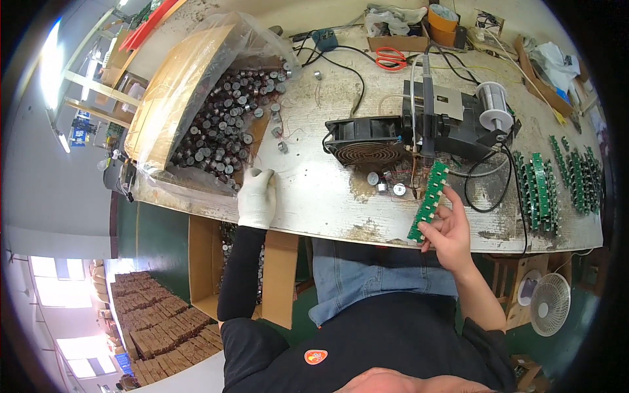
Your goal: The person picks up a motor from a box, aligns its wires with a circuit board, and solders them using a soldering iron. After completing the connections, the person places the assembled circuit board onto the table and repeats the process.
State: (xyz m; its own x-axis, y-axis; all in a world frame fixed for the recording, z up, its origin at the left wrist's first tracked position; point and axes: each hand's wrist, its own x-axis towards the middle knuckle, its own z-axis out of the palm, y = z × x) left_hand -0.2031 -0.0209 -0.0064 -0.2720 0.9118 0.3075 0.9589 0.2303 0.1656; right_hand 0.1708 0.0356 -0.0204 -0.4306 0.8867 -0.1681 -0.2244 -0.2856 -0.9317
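Two hands over a pale, stained tabletop (304,196), one gloved and one bare. On the left side, the white-gloved left hand (257,198) at the near right corner of a large heap of small round metal motors (216,124), fingers bent and fingertips turned away from view; impossible to make out whether pressed together on a motor or merely resting beside the heap. Around the heap, a cardboard carton wrapped in a clear plastic bag (265,33). On the right side, the bare right hand (449,232), thumb and fingers pinching a long green circuit board strip (429,202) toward its lower end. Strip held aslant above the front part of the tabletop, upper end leaning right. Behind it, a square black fan (363,144), a dark boxy machine (458,128) and a spool of silvery wire (493,105). Between the hands, nearer the right one, a few loose motors (382,186) just in front of the fan. Farther right, close-packed rows of green boards (540,193). Toward the back, red-handled scissors (391,59) and an orange container (442,25). Below the front edge, a cardboard box (282,278) with more small parts, and a white fan (550,304).
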